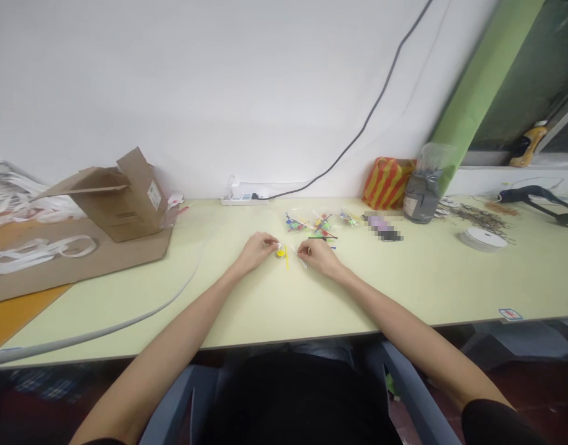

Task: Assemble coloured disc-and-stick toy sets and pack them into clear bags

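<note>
Over the middle of the table, my left hand (258,250) is closed in a pinch. A small whitish bit shows at its fingertips, too small to name. Right beside those fingertips is a small yellow round piece (280,253); whether they touch it I cannot tell. A thin yellow stick (287,258) lies between my two hands. My right hand (319,256) is also pinched, with a thin white stick (303,263) at its fingers. Just behind the hands lie clear bags of small colourful plastic parts (321,221), with several loose sticks (324,238) near my right hand.
A cardboard box (119,207) and white strips (47,253) occupy the left. By the wall sits a power strip (244,194); a grey cable (126,322) crosses the table's left part. To the right are a striped bag (385,182), a dark jar (420,201) and a white spool (483,239).
</note>
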The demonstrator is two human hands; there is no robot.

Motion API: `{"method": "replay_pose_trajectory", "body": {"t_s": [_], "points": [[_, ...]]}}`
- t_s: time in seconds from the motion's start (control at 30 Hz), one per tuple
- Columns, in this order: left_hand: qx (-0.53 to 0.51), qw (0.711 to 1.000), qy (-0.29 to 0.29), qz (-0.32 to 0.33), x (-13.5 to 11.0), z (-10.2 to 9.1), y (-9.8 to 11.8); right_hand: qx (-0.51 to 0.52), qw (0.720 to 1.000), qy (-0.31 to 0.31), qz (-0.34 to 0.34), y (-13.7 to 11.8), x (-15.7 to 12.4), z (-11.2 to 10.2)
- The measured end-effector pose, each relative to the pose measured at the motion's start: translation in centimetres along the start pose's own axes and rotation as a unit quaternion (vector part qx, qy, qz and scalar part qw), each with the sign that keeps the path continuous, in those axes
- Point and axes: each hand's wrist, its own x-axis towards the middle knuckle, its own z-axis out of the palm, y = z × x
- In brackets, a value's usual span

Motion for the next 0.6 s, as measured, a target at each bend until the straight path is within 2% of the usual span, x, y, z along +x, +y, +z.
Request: {"method": "replay_pose_trajectory", "body": {"t_s": [0.6], "points": [[-0.010, 1.000, -0.010, 0.016, 0.0, 0.1, 0.2, 0.008, 1.000, 0.018, -0.003, -0.3, 0.3, 1.1]]}}
